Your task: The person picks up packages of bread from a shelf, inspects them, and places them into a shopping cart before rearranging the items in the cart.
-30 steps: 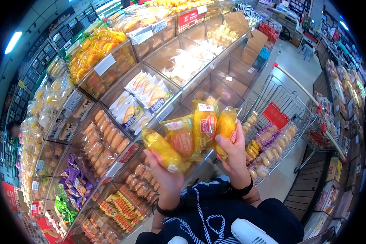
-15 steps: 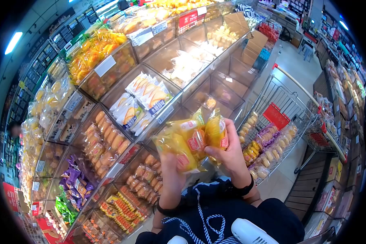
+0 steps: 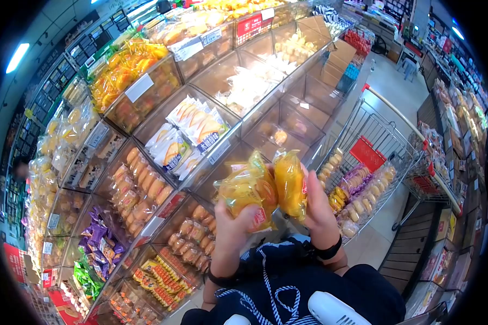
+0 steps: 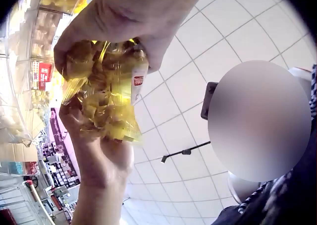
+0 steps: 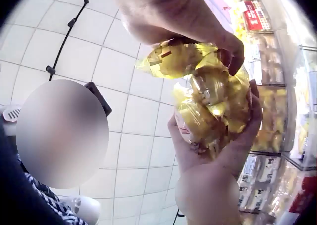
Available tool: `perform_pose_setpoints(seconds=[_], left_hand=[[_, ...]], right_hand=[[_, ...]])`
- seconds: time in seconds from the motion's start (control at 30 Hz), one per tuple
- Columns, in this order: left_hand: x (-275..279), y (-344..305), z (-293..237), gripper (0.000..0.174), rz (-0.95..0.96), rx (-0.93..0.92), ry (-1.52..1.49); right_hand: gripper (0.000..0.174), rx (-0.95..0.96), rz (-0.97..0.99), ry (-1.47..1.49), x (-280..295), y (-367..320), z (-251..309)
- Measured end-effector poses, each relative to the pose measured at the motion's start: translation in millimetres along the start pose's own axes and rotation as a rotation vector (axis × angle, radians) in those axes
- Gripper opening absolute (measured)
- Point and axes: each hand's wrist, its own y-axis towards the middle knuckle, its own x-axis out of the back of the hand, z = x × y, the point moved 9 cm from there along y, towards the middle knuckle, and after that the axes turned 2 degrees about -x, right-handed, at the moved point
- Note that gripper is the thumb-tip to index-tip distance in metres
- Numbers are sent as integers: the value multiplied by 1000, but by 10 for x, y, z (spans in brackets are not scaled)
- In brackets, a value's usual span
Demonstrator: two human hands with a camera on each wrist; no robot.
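Observation:
Several yellow bread packs [image 3: 246, 190] in clear wrappers with red labels are bunched in my left hand [image 3: 232, 230], its thumb across the front. My right hand [image 3: 321, 210] holds one more yellow bread pack [image 3: 291, 187] upright beside the bunch, its red label turned to the right. From the left wrist view, the wrapped packs [image 4: 111, 91] lie between both palms. In the right wrist view, the right hand's fingers [image 5: 235, 56] curl over the far side of the packs, and the left hand [image 5: 213, 173] cups them from the opposite side.
A tiered bread display [image 3: 187, 157] with clear-walled bins of wrapped bakery goods runs along the left. A metal shopping cart [image 3: 385, 132] with long packs of round buns [image 3: 371, 203] stands at right. Beyond it are more stocked shelves [image 3: 444, 216].
One second ago the packs were fanned out with labels facing up. They came together between the hands, and now the right-hand pack stands turned beside the bunch.

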Motion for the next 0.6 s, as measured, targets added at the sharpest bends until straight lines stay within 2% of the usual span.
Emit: perform_pose_setpoints(seconds=[0.07, 0.2, 0.3, 0.4, 0.6], left_hand=[[1, -15, -6, 49, -60, 5, -75], [-11, -16, 42, 48, -58, -9, -22], [1, -12, 48, 48, -48, -17, 22], [10, -6, 97, 48, -35, 25, 2], [1, -28, 117, 48, -28, 39, 9]], right_hand=[[47, 15, 89, 92, -84, 27, 80], [50, 69, -55, -33, 152, 8, 119], [58, 114, -233, -177, 209, -84, 185], [69, 130, -237, -173, 206, -93, 243], [67, 169, -250, -230, 223, -122, 260]])
